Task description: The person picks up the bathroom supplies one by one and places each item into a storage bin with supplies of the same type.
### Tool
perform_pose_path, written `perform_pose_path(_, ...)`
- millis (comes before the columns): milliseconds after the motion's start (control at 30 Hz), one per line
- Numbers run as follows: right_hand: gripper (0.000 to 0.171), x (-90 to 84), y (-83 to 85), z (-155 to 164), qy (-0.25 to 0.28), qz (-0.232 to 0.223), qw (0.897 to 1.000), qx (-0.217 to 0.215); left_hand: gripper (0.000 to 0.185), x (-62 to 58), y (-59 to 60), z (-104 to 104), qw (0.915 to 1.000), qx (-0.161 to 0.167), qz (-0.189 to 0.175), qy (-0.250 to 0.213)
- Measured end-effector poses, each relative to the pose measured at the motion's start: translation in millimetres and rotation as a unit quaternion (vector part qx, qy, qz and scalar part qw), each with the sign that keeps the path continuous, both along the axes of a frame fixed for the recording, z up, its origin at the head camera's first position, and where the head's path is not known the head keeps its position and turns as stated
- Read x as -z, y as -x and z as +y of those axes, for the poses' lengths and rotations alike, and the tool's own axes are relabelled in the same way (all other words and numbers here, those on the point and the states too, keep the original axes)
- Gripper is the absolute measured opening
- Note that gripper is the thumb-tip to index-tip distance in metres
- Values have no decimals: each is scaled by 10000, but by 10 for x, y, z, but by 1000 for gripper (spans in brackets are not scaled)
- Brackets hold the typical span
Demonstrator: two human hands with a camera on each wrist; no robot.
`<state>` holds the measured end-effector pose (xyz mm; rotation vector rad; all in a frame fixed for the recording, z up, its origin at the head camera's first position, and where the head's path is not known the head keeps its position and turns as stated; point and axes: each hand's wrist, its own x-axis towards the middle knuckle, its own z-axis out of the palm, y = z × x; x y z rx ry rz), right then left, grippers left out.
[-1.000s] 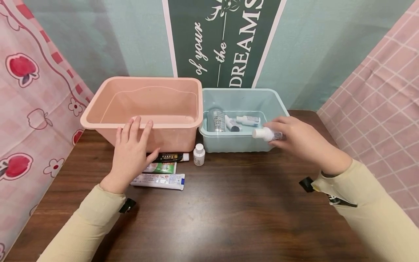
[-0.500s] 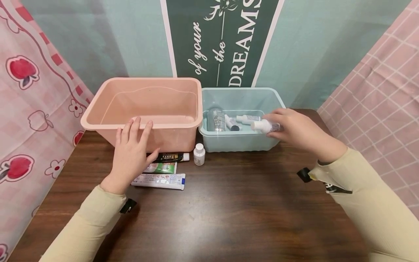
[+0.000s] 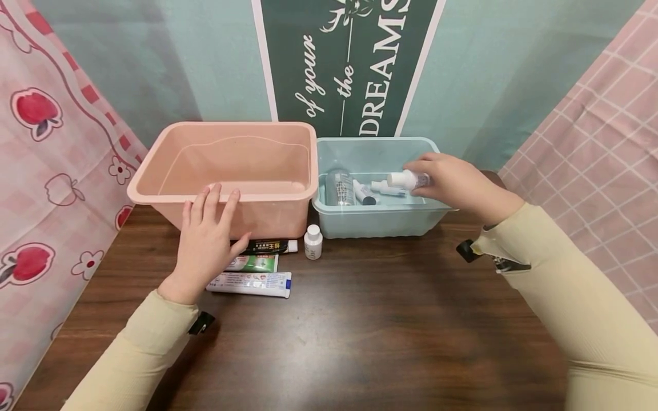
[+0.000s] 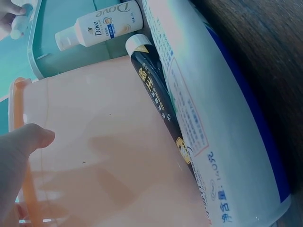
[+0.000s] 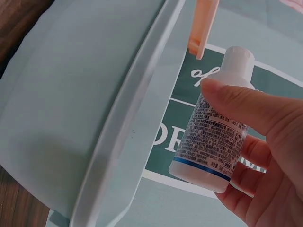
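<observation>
Right hand [image 3: 452,185] pinches small bottle [image 3: 406,180] above blue bin [image 3: 377,225], mid-placement; next, likely lower and release.

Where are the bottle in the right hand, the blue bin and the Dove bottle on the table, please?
small bottle [image 5: 215,135], right wrist view, on its printed label.
blue bin [image 3: 375,221], head view, on its front wall.
Dove bottle [image 4: 102,26], left wrist view, on its white body.

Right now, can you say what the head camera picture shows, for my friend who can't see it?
A person's right hand holds a small white bottle over a blue bin of bottles. Their left hand rests against an empty pink bin, with toothpaste tubes lying beside it on a dark wooden table.
</observation>
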<state>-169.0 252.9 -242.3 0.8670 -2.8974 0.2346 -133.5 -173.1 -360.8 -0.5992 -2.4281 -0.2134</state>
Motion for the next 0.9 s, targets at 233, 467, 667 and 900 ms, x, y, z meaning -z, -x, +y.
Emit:
perform_pose_path(233,43,-5,96,15,-15,-39,10000,-87,84,4,-3,16,10000,21,28,-6)
perform_pose_path(467,42,-25,161,28,-82,-252,9996,51,85,2,0,32,10000,36,30,-1)
perform_pose_path(667,43,-53,191,60,-104,-435,9989,116,85,15,8,56,9999,106,40,-9)
perform_pose_path(900,43,-61,273,10,-213,-575,9981,77,85,16,-3,20,9999,90,87,-91)
